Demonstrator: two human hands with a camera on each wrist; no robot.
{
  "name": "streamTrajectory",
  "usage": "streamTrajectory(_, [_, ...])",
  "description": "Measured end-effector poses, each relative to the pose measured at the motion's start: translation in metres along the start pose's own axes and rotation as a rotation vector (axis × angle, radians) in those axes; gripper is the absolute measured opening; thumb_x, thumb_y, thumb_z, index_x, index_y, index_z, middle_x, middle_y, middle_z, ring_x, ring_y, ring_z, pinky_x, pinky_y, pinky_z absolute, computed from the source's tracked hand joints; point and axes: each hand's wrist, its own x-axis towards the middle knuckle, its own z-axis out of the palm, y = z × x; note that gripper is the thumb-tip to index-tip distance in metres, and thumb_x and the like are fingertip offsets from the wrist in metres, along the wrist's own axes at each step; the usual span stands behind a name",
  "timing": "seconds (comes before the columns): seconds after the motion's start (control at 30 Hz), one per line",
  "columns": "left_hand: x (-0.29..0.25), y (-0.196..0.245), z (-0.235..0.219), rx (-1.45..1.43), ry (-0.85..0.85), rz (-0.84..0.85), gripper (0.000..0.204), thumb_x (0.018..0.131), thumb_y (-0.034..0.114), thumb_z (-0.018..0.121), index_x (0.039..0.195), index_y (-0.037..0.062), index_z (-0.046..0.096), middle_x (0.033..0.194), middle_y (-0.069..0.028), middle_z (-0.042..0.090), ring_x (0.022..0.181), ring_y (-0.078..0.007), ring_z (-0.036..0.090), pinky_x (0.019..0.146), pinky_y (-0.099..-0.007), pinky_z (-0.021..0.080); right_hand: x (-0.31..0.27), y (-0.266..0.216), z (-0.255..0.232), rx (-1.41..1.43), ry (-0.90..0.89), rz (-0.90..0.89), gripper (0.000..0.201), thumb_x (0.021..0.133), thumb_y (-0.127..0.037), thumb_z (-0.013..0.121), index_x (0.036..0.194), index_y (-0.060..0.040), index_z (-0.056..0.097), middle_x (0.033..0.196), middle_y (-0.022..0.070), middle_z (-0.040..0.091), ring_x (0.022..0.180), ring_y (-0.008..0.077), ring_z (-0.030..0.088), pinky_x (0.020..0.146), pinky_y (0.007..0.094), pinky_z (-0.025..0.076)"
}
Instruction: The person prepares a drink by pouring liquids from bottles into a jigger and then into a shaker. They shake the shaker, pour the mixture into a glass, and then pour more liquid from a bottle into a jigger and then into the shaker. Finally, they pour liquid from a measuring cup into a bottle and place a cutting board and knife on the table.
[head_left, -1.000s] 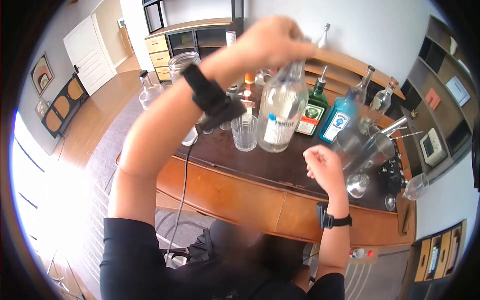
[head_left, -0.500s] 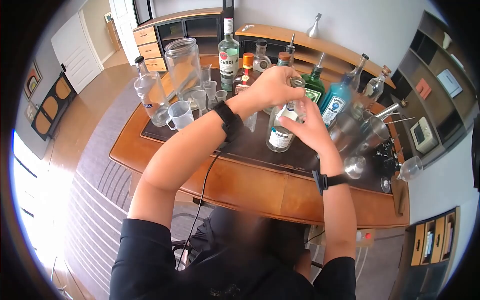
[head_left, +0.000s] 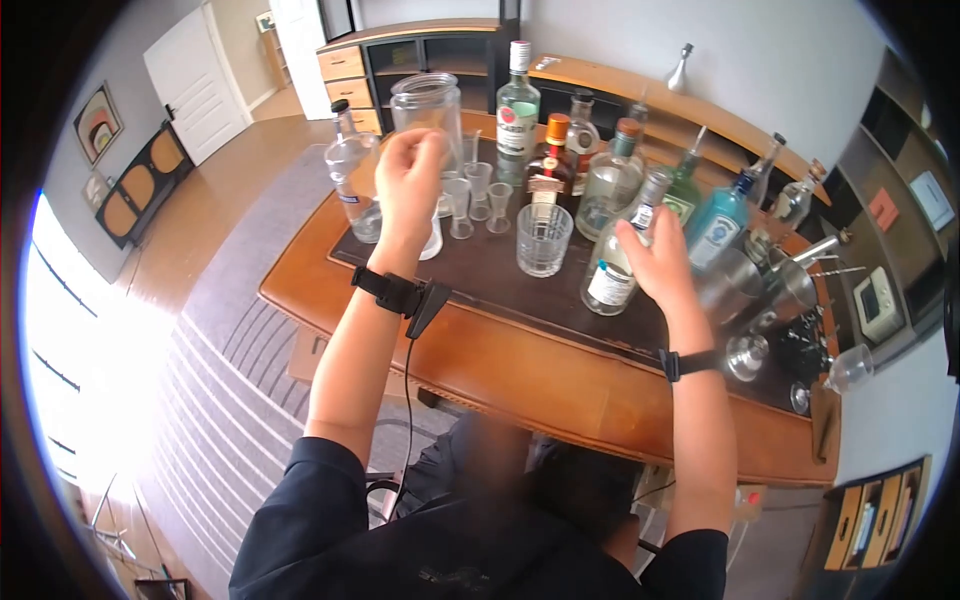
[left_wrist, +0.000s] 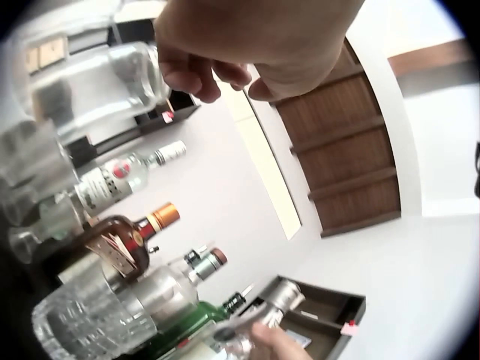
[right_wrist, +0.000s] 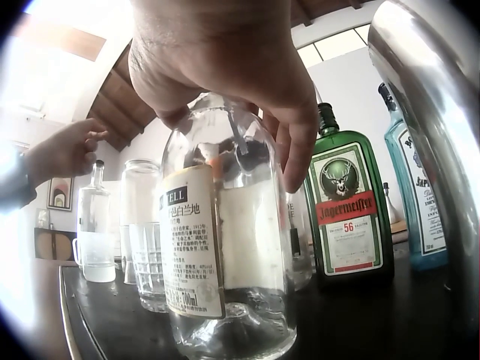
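Note:
My right hand grips the upper part of a clear bottle with a white label, which stands on the dark table inset. In the right wrist view the fingers curl round the shoulder of the bottle. A silvery top shows on its neck in the left wrist view. My left hand is raised in front of a large glass jar, its fingers loosely bent and nothing visible in them. A cut-glass tumbler stands between the hands, left of the gripped bottle.
Behind are a white-capped bottle, an orange-capped bottle, a green bottle and a blue bottle. Small glasses stand near the jar. Metal shakers and a stemmed glass are at the right. A cable hangs from my left wrist.
My left hand held the bottle up by its neck, then was at its top with my right hand; now it is away to the left. The bottle is lower, and my right hand grips it.

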Motion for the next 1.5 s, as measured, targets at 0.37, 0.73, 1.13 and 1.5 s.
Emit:
streamTrajectory(0.37, [-0.009,-0.085,-0.086,0.434,0.428,-0.123,0.043,0.09,0.032,0.069,0.11,-0.0064,0.061,0.084,-0.0095,0.065,0.082,-0.019,0.062,0.079,-0.0318,0.05,-0.002,0.01,0.007,0.095,0.028,-0.053,0.044,0.09,-0.033,0.072,0.11,0.0025,0.054,0.107,0.0228,0.058,0.103,0.0402,0.056,0.091,0.0458,0.046])
streamTrajectory(0.73, [-0.016,-0.117,-0.099,0.555,0.146,-0.434,0.059,0.093,0.051,0.064,0.088,-0.0067,0.071,0.076,-0.0057,0.062,0.074,-0.0151,0.057,0.07,-0.0309,0.045,0.001,0.012,0.0,0.216,-0.007,0.02,0.045,0.088,-0.035,0.071,0.111,0.001,0.056,0.112,0.0216,0.059,0.109,0.0379,0.057,0.096,0.0443,0.045])
streamTrajectory(1.13, [-0.028,-0.048,-0.066,0.093,0.109,-0.365,0.033,0.096,0.036,0.067,0.089,0.0045,0.069,0.073,0.0038,0.056,0.065,-0.0073,0.047,0.062,-0.0249,0.037,0.016,0.011,-0.012,0.466,-0.066,0.016,0.042,0.093,-0.035,0.074,0.111,0.0014,0.065,0.106,0.0137,0.067,0.095,0.0202,0.067,0.082,0.0345,0.053])
streamTrajectory(1.5, [-0.013,0.036,0.046,-0.062,-0.406,-0.348,0.035,0.095,0.035,0.068,0.093,0.0004,0.069,0.079,0.0006,0.061,0.071,-0.0082,0.051,0.067,-0.0253,0.04,0.008,-0.005,0.002,0.336,0.086,-0.025,0.037,0.095,-0.027,0.063,0.117,0.0025,0.057,0.104,0.0251,0.068,0.099,0.0422,0.066,0.085,0.0461,0.052])
